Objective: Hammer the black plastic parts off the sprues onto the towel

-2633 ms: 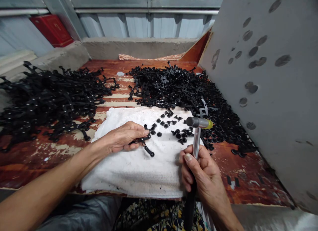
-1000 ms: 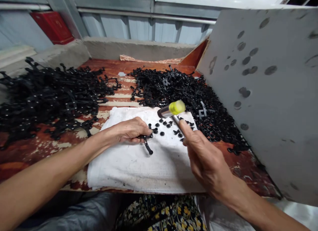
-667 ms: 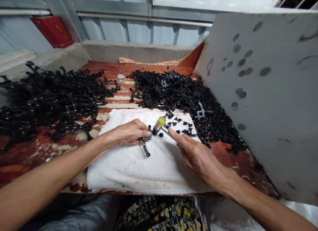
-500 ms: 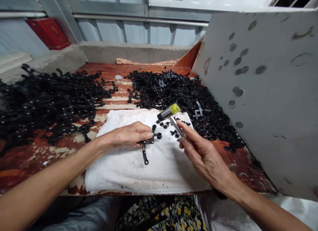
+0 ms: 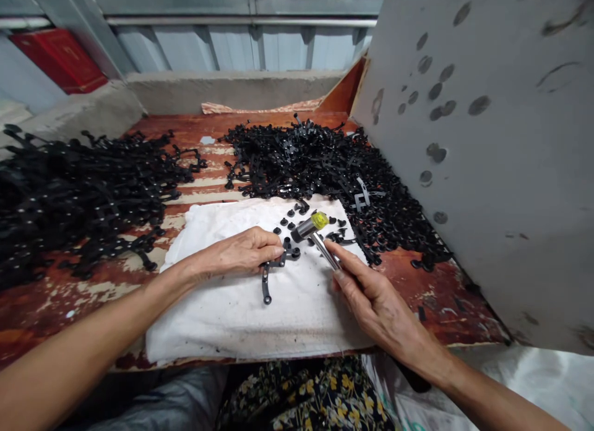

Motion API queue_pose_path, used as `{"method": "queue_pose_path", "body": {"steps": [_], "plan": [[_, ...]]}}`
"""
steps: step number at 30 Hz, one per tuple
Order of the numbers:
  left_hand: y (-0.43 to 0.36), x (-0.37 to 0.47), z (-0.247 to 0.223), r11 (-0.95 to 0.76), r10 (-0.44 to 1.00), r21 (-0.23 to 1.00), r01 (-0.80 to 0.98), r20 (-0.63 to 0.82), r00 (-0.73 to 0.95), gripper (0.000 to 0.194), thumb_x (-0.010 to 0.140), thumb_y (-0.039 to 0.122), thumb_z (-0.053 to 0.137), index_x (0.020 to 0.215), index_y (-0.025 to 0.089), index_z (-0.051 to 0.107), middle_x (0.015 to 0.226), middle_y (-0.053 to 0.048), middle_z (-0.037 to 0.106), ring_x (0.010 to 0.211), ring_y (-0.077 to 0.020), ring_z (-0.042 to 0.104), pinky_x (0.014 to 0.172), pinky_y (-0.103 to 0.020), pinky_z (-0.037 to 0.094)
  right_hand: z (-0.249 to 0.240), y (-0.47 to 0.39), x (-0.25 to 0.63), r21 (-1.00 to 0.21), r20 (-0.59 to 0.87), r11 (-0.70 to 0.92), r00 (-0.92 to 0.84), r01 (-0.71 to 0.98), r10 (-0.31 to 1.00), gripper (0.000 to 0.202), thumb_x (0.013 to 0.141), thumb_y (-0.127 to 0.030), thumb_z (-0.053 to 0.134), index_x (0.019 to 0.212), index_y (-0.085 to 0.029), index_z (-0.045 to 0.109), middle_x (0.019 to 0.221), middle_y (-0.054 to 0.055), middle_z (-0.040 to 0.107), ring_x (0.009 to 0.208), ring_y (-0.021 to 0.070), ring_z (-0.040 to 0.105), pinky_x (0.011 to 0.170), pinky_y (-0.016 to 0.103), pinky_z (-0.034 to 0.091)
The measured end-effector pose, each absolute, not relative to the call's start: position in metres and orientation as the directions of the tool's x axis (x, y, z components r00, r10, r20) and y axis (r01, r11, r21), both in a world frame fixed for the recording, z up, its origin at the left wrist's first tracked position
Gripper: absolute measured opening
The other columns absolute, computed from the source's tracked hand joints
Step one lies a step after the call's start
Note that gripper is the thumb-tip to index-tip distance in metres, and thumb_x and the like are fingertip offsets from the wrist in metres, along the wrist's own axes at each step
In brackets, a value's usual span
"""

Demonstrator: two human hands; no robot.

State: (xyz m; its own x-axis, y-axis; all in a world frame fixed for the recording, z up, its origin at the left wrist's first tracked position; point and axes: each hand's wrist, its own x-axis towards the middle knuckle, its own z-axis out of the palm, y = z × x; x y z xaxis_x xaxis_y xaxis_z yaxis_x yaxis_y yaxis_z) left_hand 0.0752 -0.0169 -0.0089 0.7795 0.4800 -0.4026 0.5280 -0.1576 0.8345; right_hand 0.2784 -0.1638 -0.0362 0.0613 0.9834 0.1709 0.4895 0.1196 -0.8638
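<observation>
My left hand point(image 5: 257, 248) is closed on a black branched bracket point(image 5: 266, 285), pinning it against a white cloth point(image 5: 208, 320). One arm of the bracket points toward me; part of it is hidden under the fingers. Closed around the shaft of a mallet point(image 5: 327, 250) is my right hand point(image 5: 371, 292). The mallet's head has a dark face and a yellow face; the dark one is low at the bracket's far end, and I cannot tell whether they touch. Small black round caps point(image 5: 284, 222) lie loose on the cloth beyond the hands.
A heap of black brackets point(image 5: 93, 190) covers the table's left side. Another pile of black parts point(image 5: 306, 153) spreads across the back and right, with grey pieces point(image 5: 361, 195) on it. A tall grey panel point(image 5: 492, 171) borders the right. A red box point(image 5: 60, 60) stands at the far left.
The mallet head has come down toward the bracket in my left hand. My left hand keeps its grip. The whole view has shifted slightly.
</observation>
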Motion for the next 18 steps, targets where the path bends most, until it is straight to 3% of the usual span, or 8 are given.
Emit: {"method": "queue_pose_path", "body": {"steps": [5,11,18], "plan": [[-0.0150,0.0739,-0.0116,-0.132,0.463,0.845,0.518,-0.409,0.786,0.043,0.084,0.052,0.055,0.060,0.019,0.042,0.053,0.006,0.034,0.048,-0.0066,0.027,0.043,-0.020,0.019,-0.0373,-0.1640,0.2794,-0.881,0.151,0.106,0.061,0.462,0.987,0.048,0.093,-0.021,0.046,0.141,-0.024,0.056,0.105,0.007,0.076,0.089,0.0219,0.071,0.092,0.046,0.054],[-0.0148,0.0727,-0.0099,-0.109,0.458,0.852,0.512,-0.414,0.786,0.045,0.084,0.055,0.055,0.061,0.019,0.042,0.053,0.006,0.034,0.046,-0.0065,0.027,0.042,-0.021,0.018,-0.0377,-0.1627,0.2796,-0.894,0.146,0.104,0.064,0.437,0.987,0.049,0.093,-0.021,0.045,0.141,-0.020,0.055,0.089,0.007,0.074,0.091,0.0235,0.071,0.093,0.048,0.054],[-0.0142,0.0735,-0.0121,-0.100,0.461,0.848,0.520,-0.424,0.779,0.045,0.083,0.055,0.057,0.060,0.019,0.043,0.052,0.006,0.035,0.046,-0.0066,0.027,0.043,-0.021,0.018,-0.0376,-0.1629,0.2809,-0.897,0.134,0.097,0.058,0.432,0.989,0.050,0.093,-0.019,0.044,0.142,-0.017,0.054,0.106,0.011,0.075,0.105,0.0256,0.069,0.100,0.052,0.050]]}}
